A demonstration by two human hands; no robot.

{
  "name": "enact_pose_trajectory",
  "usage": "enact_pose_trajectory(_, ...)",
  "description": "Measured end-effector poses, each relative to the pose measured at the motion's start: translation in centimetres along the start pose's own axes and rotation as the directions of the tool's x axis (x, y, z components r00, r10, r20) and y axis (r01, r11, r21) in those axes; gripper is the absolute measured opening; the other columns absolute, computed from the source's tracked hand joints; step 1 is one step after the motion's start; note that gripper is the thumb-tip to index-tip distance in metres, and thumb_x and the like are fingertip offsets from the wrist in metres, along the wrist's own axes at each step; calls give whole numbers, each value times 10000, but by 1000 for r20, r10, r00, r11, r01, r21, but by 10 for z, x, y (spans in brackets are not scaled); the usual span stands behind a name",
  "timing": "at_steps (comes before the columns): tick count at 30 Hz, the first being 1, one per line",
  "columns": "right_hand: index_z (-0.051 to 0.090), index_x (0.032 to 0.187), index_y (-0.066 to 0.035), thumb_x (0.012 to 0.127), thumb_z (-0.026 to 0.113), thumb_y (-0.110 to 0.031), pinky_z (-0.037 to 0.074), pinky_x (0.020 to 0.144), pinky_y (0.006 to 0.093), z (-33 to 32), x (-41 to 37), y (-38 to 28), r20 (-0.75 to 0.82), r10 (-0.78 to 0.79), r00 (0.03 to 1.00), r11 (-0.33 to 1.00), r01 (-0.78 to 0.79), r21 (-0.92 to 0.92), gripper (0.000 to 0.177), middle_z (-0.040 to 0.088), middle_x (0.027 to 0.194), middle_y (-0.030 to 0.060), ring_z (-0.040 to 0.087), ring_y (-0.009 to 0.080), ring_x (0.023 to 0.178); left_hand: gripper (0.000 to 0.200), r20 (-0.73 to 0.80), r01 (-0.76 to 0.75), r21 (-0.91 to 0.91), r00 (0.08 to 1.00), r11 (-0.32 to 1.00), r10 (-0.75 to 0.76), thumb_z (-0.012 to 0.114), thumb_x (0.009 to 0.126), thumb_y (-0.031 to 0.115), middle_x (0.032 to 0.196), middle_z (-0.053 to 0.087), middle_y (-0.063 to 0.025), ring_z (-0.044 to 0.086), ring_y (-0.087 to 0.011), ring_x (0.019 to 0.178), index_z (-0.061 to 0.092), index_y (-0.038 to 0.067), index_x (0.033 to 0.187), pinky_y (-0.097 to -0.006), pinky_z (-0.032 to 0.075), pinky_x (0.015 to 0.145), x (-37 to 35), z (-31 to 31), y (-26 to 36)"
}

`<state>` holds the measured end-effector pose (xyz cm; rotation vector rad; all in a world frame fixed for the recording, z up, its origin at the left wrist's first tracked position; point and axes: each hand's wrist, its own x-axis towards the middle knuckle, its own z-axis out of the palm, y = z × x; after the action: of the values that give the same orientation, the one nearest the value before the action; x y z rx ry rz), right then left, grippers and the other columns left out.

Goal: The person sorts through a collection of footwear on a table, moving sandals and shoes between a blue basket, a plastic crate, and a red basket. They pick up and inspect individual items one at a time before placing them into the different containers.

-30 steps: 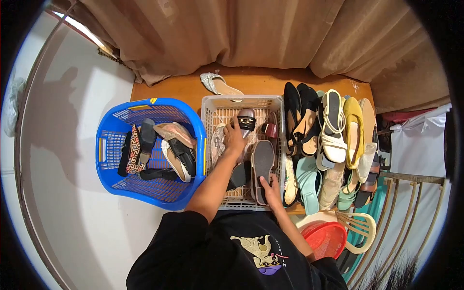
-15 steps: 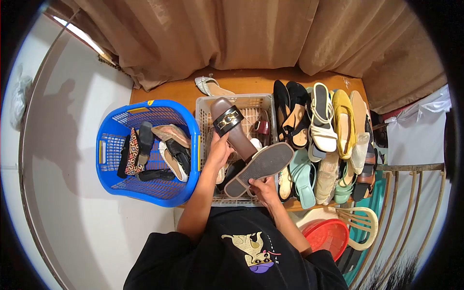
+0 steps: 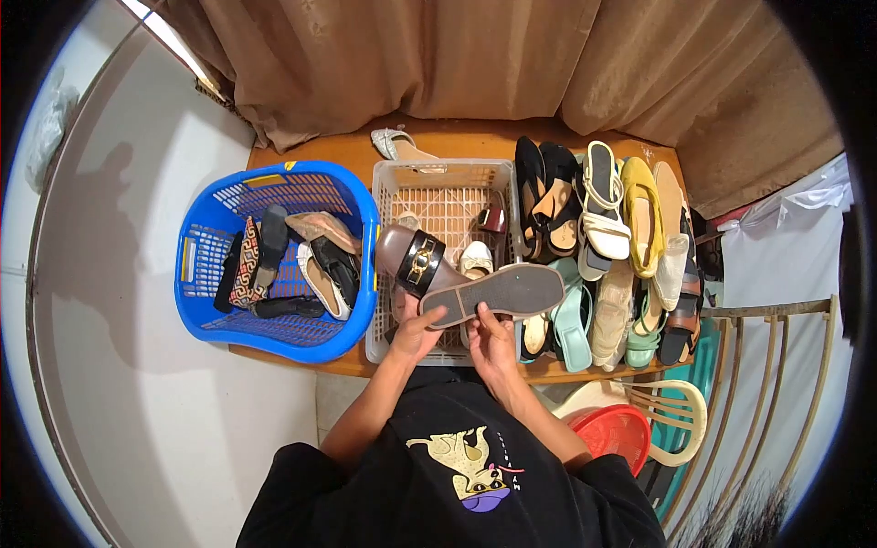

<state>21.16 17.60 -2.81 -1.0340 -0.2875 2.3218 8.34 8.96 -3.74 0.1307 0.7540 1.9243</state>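
My left hand (image 3: 417, 338) grips a pair of slide sandals at the heel end, thumb on the grey sole. One brown slide sandal (image 3: 395, 243) faces up, showing its black strap with a gold-coloured buckle. Its mate, a sole-up slide sandal (image 3: 512, 289), lies across it with the toe to the right. My right hand (image 3: 494, 345) is closed on that second sandal's lower edge, thumb against the sole. Both are held over a whitish plastic crate (image 3: 446, 172). Inside it are a white shoe (image 3: 476, 259) and a dark red shoe (image 3: 494, 216).
A blue basket (image 3: 365, 265) with several shoes stands on the left. To the right, rows of shoes include a yellow flat (image 3: 645, 219) and a mint sandal (image 3: 573, 315). A silvery flat (image 3: 395, 146) lies behind the crate. Below right are a red basin (image 3: 614, 437) and a cream chair (image 3: 692, 425).
The face-up sandal has tilted and dropped lower left. Its sole-up mate has swung nearly level. My left hand has moved down to the heels, beside my right hand.
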Motion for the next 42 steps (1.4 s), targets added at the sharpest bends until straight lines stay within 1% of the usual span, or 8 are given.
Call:
enact_pose_trajectory(8, 634, 1124, -16, 987, 607, -439, 586, 803, 351, -44, 0, -49, 258, 41, 965, 918, 66, -390, 446, 708, 932, 129, 705, 253, 885, 909, -114, -129, 194, 982, 972, 153, 653, 792, -156, 1415, 455, -111, 514, -275, 1301, 238, 187, 1524, -450, 501, 1053, 33, 25, 52)
enact_pose_trajectory(12, 614, 1008, -89, 1004, 588, -414, 554, 702, 333, -32, -9, -79, 79, -383, 920, 874, 389, -291, 327, 641, 975, 47, 642, 177, 816, 967, 13, -79, 262, 997, 962, 78, 700, 754, -132, 1377, 504, -116, 540, -294, 1268, 239, 165, 1550, -449, 495, 1037, 37, 28, 83)
enact_pose_trajectory(14, 631, 1066, -90, 958, 676, -307, 518, 780, 306, -22, -11, -95, 160, -369, 915, 857, 402, -322, 247, 621, 1047, 29, 619, 155, 884, 944, 42, -22, 271, 999, 962, 11, 685, 765, -118, 1384, 509, -128, 550, -301, 1264, 245, 156, 1554, -456, 497, 1036, 38, 28, 87)
enact_pose_trajectory(16, 637, 1133, -62, 872, 753, -176, 474, 848, 284, -5, -22, -104, 428, -330, 842, 483, 540, -690, 308, 624, 1048, 32, 599, 137, 948, 922, 72, 39, 282, 996, 959, -61, 669, 777, -105, 1391, 515, -140, 559, -308, 1261, 251, 148, 1559, -464, 499, 1036, 38, 30, 88)
enact_pose_trajectory(18, 628, 1159, -8, 810, 770, -127, 448, 890, 285, -14, -18, -105, 450, -230, 863, 582, 492, -647, 395, 644, 1049, 49, 588, 142, 977, 946, 101, 120, 76, 987, 990, -127, 671, 781, -105, 1392, 497, -125, 544, -297, 1264, 225, 177, 1566, -452, 494, 1034, 38, 33, 89)
enact_pose_trajectory(23, 616, 1089, 9, 836, 712, -125, 449, 870, 278, -24, -37, -74, 325, -415, 850, 695, 527, -489, 302, 668, 1005, 73, 600, 141, 931, 626, 234, 115, -183, 970, 976, -70, 637, 938, 407, 1370, 574, -211, 565, -376, 1267, 467, 83, 1447, -545, 502, 1013, 45, 29, 87)
enact_pose_trajectory(27, 613, 1078, 12, 838, 689, -89, 458, 865, 278, -28, -47, -64, 195, -493, 848, 765, 529, -368, 272, 674, 998, 92, 607, 140, 918, 910, 164, 159, -158, 977, 975, -133, 514, 842, 807, 1326, 608, -204, 609, -384, 1198, 535, 69, 1375, -655, 472, 981, 42, 38, 89)
enact_pose_trajectory(42, 639, 1058, 31, 813, 699, -71, 475, 826, 273, -23, -41, -82, 194, -558, 807, 676, 578, -457, 272, 694, 1001, 101, 624, 147, 868, 961, 176, 219, -306, 969, 927, -171, 440, 823, 868, 1236, 653, -206, 621, -393, 1149, 580, 52, 1311, -615, 474, 988, 51, 53, 87)
